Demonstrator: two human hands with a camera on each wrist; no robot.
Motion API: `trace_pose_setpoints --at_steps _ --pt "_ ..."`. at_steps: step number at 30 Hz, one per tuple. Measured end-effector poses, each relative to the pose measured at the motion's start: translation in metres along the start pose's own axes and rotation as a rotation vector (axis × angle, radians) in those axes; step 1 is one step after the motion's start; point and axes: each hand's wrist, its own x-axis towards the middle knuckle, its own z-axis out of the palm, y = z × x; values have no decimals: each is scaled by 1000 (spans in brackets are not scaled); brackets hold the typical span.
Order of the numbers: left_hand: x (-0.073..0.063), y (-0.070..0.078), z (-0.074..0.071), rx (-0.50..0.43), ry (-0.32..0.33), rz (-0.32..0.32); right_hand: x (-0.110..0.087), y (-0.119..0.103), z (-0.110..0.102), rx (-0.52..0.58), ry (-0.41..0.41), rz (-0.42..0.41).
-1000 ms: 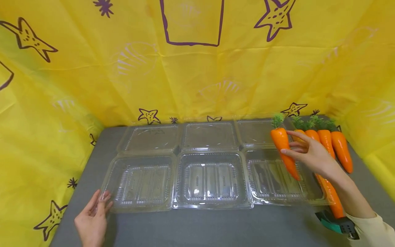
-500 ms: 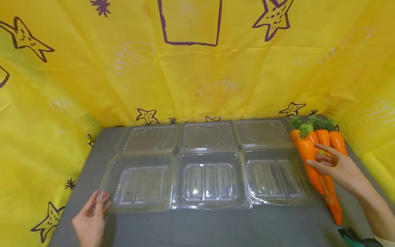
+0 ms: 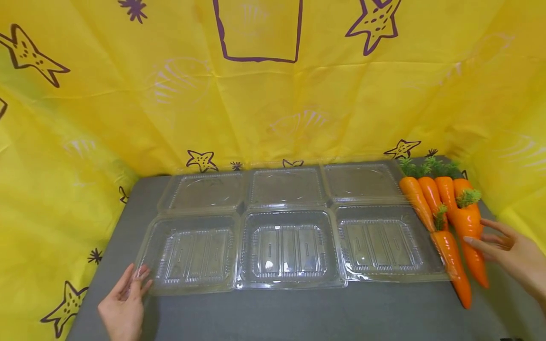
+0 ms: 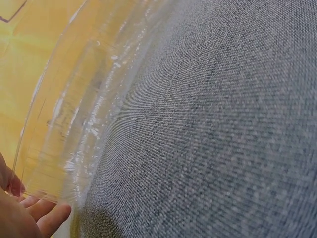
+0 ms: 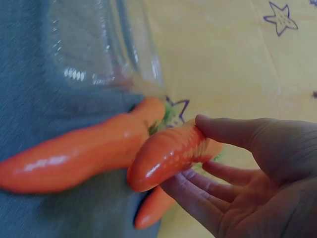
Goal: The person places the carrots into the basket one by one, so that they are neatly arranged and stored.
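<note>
At the right of the head view, my right hand (image 3: 518, 258) holds an orange carrot (image 3: 469, 232) with a green leafy top, tip toward me. In the right wrist view, thumb and fingers pinch this carrot (image 5: 161, 156) from both sides, and another carrot (image 5: 74, 156) lies beside it. Several more carrots (image 3: 414, 196) lie side by side at the right, and one carrot (image 3: 453, 267) lies nearer to me. At the left, my left hand (image 3: 121, 305) pinches the near left corner of a clear plastic container (image 3: 192, 255). That container's edge (image 4: 54, 193) sits between thumb and fingers in the left wrist view.
A middle clear container (image 3: 290, 251) and a right clear container (image 3: 379, 246) stand in a row with the left one, lids (image 3: 287, 187) folded back. All rest on a grey table (image 3: 256, 315). Yellow patterned cloth (image 3: 256, 109) surrounds the back and sides.
My right hand has carried the carrot from above the right container rightward and toward me, over the other carrots' right side. My left hand keeps its hold on the container corner.
</note>
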Motion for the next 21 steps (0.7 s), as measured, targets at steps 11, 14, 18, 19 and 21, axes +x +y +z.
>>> trace_pose_setpoints --at_steps 11,14,18,19,21 --pt "2 1 -4 -26 21 3 -12 25 10 -103 -74 51" --pt "2 3 -4 -13 44 -15 -12 29 14 -196 -102 21" --pt "0 4 -3 14 54 -41 -11 34 18 -250 -94 -2" --pt "0 4 -3 23 51 -42 -11 36 19 -253 -90 -5" --pt "0 4 -3 32 49 -37 -12 39 20 -258 -93 -11"
